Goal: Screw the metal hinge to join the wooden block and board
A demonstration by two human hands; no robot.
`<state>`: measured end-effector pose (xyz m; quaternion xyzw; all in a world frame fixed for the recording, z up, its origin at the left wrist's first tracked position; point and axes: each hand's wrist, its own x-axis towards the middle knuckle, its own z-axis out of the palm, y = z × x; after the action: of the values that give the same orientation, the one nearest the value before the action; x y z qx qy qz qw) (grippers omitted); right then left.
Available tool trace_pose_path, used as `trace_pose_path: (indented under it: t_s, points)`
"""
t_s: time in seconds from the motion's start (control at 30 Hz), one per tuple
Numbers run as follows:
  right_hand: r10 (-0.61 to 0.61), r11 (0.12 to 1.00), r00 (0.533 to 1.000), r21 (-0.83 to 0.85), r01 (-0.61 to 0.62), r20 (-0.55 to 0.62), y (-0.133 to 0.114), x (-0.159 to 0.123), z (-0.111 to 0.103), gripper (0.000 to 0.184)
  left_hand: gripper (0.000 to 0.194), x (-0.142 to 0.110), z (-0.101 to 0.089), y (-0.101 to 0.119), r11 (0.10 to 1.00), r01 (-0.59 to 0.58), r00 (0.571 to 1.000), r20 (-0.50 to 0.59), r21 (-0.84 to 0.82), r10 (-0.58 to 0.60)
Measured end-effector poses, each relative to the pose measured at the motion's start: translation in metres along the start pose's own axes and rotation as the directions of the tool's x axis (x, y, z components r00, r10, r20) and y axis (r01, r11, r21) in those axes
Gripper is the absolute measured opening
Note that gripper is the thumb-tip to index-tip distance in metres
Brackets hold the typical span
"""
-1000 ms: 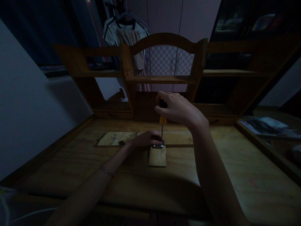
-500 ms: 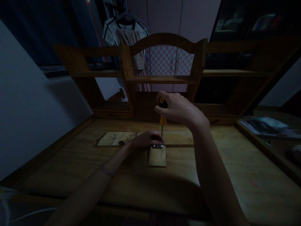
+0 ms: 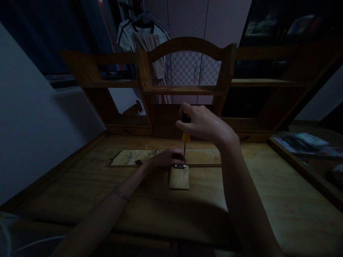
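My right hand [image 3: 202,123] is closed around the yellow and black handle of a screwdriver [image 3: 185,137], held nearly upright. Its shaft runs down to a small metal hinge [image 3: 179,166], where two screw heads show. The hinge lies across the seam between a small square wooden piece [image 3: 179,178] and a longer wooden board [image 3: 203,157]. My left hand [image 3: 171,157] rests on the long board, its thumb and fingers pinched beside the screwdriver tip and the hinge. What lies between those fingertips is too small and dark to make out.
Everything lies on a wooden desk top [image 3: 128,189]. Behind it rises a wooden shelf unit [image 3: 184,91] with an arched top. Papers and a plastic packet [image 3: 312,140] lie on a surface at the right. A white cable [image 3: 37,242] runs at the lower left.
My right hand has turned very slightly on the screwdriver handle. The left hand, hinge and boards look the same.
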<state>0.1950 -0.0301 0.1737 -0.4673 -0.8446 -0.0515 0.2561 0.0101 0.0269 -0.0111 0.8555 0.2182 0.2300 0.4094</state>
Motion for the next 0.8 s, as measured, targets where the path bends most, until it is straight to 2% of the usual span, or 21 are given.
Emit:
trace_pose_path:
  t_s: [0.2, 0.37, 0.7, 0.8]
  points:
    - [-0.010, 1.000, 1.000, -0.019, 0.010, -0.017, 0.0036, 0.0001, 0.0005, 0.023, 0.014, 0.0003, -0.0001, 0.0016, 1.000, 0.029, 1.000, -0.002, 0.008, -0.029]
    - [-0.015, 0.999, 1.000, 0.036, 0.015, 0.003, 0.0009, -0.0024, -0.0015, 0.035, 0.015, -0.0004, -0.0010, 0.0042, 0.999, 0.040, 0.999, 0.005, 0.009, -0.040]
    - [-0.034, 0.999, 0.999, -0.015, 0.034, -0.024, 0.0046, 0.0014, 0.0034, 0.019, 0.014, 0.0011, -0.0014, 0.0018, 0.999, -0.004, 1.000, 0.004, 0.032, 0.004]
    - [-0.042, 0.999, 0.999, 0.006, 0.042, -0.011, 0.0031, 0.0002, 0.0018, 0.021, 0.015, 0.0010, -0.0015, 0.0039, 0.999, 0.001, 1.000, 0.003, 0.034, -0.001]
